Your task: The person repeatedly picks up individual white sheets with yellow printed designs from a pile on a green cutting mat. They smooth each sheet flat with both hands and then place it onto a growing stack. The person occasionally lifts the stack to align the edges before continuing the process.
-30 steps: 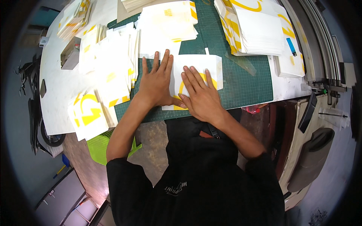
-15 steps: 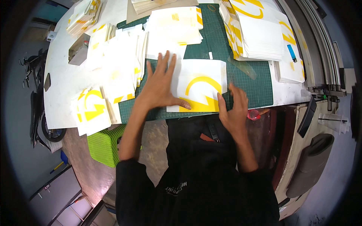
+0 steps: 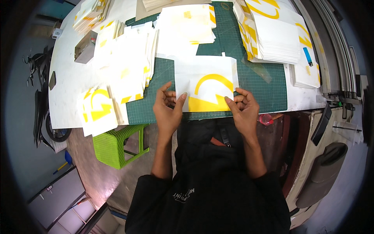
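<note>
A white sheet with a yellow curved shape [image 3: 208,91] lies near the front edge of a green cutting mat [image 3: 257,84]. My left hand [image 3: 168,107] grips the sheet's lower left corner, thumb on top. My right hand [image 3: 243,107] pinches its lower right corner. Both hands hold the near edge of the sheet slightly lifted off the mat. More white sheets lie under and behind it.
Stacks of white and yellow sheets [image 3: 272,31] cover the table's back and left [image 3: 124,66]. A loose printed sheet [image 3: 97,109] overhangs the left front. A grey box [image 3: 85,46] sits far left. A green plastic stool [image 3: 119,144] stands below the table edge.
Both hands went from pressing flat on the sheet to gripping its lower corners. The right hand left the sheet briefly, then came back to its right corner.
</note>
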The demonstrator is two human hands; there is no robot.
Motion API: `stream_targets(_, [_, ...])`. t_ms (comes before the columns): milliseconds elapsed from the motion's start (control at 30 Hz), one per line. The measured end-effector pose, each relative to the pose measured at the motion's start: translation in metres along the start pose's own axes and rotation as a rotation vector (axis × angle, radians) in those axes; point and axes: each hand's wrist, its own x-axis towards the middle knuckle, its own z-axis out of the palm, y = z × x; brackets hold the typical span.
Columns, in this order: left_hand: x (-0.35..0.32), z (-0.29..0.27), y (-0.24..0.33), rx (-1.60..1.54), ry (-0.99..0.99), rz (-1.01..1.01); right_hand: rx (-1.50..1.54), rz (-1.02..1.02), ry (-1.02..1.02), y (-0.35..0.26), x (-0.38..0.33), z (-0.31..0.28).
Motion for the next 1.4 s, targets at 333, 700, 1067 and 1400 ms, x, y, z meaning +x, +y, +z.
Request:
stream_targets(333, [0.008,-0.010,0.004,-0.386,-0.151,0.032,0.030,-0.079,-0.020,-0.004,0.011,-0.017])
stream_targets(700, [0.017,-0.013,0.014,-0.608,-0.198,0.099,-0.116,-0.392,-0.200,-0.018,0.017,-0.017])
stream_targets(1067, [0.019,-0.015,0.002,-0.499,-0.205,0.302,0.090,-0.227,-0.060,-0.014,0.019,0.001])
stream_targets(1400, [0.012,0.002,0.000,-0.014,-0.062,0.022,-0.644,-0.619,-0.020,-0.033,0.031,0.008])
